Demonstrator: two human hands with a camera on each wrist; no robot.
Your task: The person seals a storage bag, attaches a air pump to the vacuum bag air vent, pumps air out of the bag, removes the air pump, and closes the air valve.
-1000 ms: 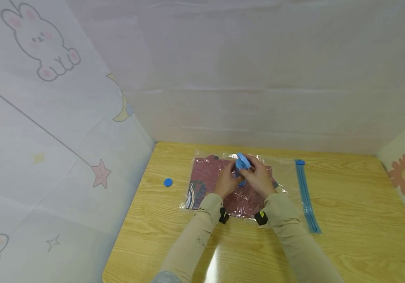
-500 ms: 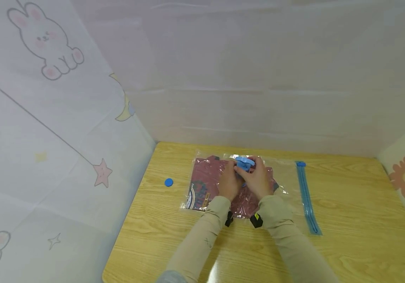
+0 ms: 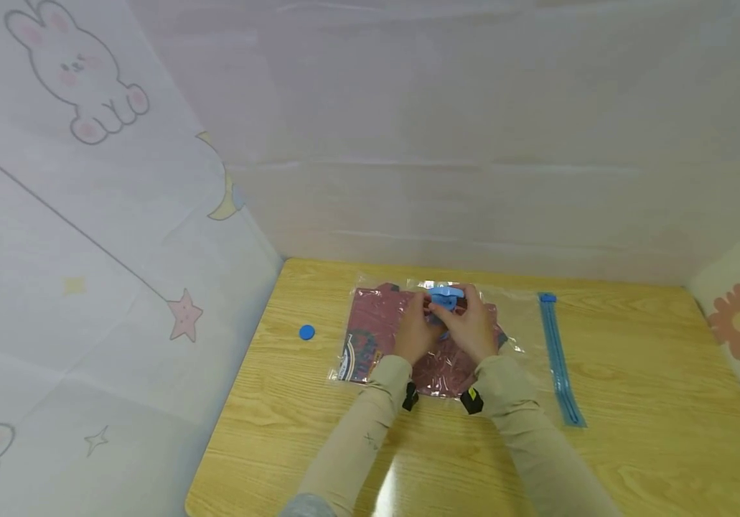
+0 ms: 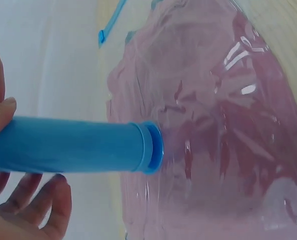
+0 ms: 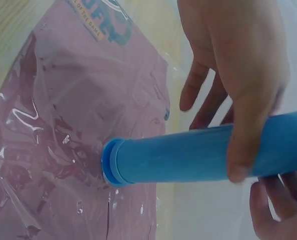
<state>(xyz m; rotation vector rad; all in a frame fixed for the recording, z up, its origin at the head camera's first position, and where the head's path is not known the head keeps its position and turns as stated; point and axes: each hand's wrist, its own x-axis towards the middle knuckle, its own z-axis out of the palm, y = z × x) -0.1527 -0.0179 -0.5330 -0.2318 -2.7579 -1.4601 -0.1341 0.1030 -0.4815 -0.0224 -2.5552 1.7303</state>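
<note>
A blue hand pump (image 4: 73,145) stands on the valve of a clear storage bag (image 5: 63,135) holding a folded dark red garment (image 3: 376,312). In the head view its light blue handle (image 3: 447,292) lies crosswise. My left hand (image 3: 417,334) holds the pump barrel; the right wrist view shows its thumb (image 5: 241,155) on the front of the barrel. My right hand (image 3: 473,327) grips the pump higher up near the handle, its thumb across the front. Some fingers of both hands are hidden behind the barrel.
A small round blue cap (image 3: 306,332) lies on the wooden table (image 3: 266,402), left of the bag. The bag's blue zip strip (image 3: 558,359) runs along its right end. A pale wall (image 3: 473,215) stands behind the table, with a patterned wall (image 3: 150,287) at the left.
The pump handle has turned from slanted to crosswise. Both hands stay on the pump and shift only slightly. The bag and cap stay in place.
</note>
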